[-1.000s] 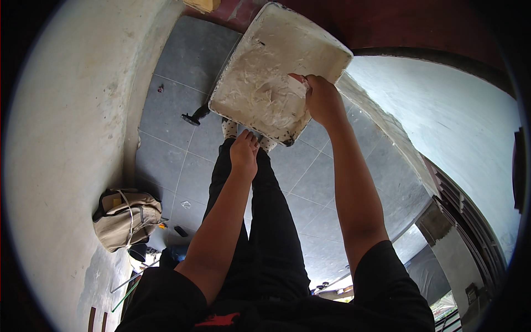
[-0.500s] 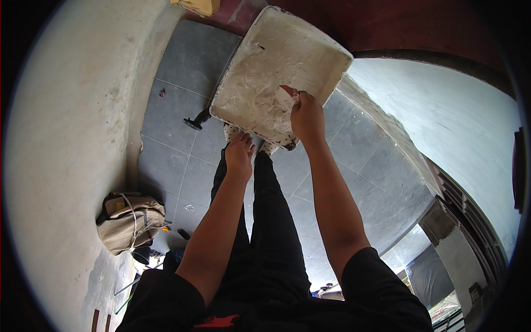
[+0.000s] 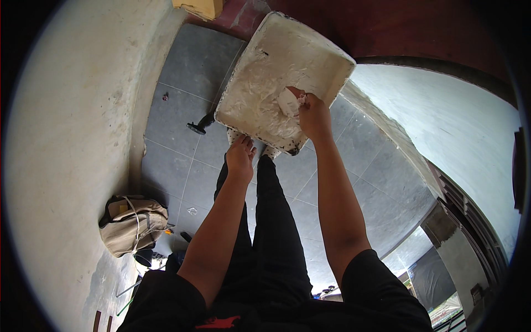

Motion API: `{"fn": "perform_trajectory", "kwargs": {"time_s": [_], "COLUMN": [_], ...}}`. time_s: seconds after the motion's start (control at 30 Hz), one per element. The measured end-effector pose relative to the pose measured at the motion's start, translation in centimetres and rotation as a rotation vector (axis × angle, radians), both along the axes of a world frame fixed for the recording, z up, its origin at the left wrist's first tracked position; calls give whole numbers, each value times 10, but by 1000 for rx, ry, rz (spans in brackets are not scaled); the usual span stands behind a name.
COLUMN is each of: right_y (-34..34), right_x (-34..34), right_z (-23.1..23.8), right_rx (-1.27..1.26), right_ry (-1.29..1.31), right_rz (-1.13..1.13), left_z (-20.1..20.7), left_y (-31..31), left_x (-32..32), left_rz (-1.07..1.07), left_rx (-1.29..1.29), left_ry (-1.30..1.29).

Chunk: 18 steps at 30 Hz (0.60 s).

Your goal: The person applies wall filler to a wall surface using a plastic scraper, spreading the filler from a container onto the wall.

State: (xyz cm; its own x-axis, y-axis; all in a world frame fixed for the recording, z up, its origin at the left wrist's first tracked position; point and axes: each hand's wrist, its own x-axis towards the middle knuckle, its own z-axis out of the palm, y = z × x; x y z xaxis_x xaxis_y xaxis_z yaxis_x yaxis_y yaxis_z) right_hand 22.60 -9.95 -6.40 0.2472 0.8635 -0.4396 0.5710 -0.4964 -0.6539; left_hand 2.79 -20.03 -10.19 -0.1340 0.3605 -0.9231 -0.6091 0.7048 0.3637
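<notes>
My right hand (image 3: 315, 117) is closed around a scraper (image 3: 291, 102), its reddish blade largely coated in white paste. The blade is over the right middle of a large shallow white tub (image 3: 255, 69), where ridged whitish paste (image 3: 265, 113) covers the bottom. At the tub's near edge is my left hand (image 3: 241, 155), its fingers curled. Whether it grips the rim or some small thing does not show clearly. Dark spatters mark the tub's rim and its near right corner.
A black foot-like support (image 3: 200, 125) juts out at the tub's left. Grey floor tiles (image 3: 171, 160) lie below, with my legs and spotted footwear under the tub's near edge. A tan backpack (image 3: 133, 227) leans by the left wall. A pale wall (image 3: 442, 105) stands at right, a yellowish block (image 3: 200, 8) at top.
The scraper in my right hand has turned so more of its white-coated face shows, and the hand has shifted slightly right. The whole view has moved a little; my left hand stays by the rim.
</notes>
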Motion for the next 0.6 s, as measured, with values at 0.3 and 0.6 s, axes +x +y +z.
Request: {"fn": "perform_trajectory", "kwargs": {"time_s": [0.3, 0.6], "right_y": [16, 71], "right_x": [-17, -23], "right_z": [22, 8], "right_rx": [275, 472], "right_ry": [-154, -371], "right_rz": [15, 589], "left_z": [2, 3], "left_y": [12, 33], "left_x": [-23, -21], "left_rz": [204, 275], "left_rx": [12, 66], "left_ry": [225, 142]}}
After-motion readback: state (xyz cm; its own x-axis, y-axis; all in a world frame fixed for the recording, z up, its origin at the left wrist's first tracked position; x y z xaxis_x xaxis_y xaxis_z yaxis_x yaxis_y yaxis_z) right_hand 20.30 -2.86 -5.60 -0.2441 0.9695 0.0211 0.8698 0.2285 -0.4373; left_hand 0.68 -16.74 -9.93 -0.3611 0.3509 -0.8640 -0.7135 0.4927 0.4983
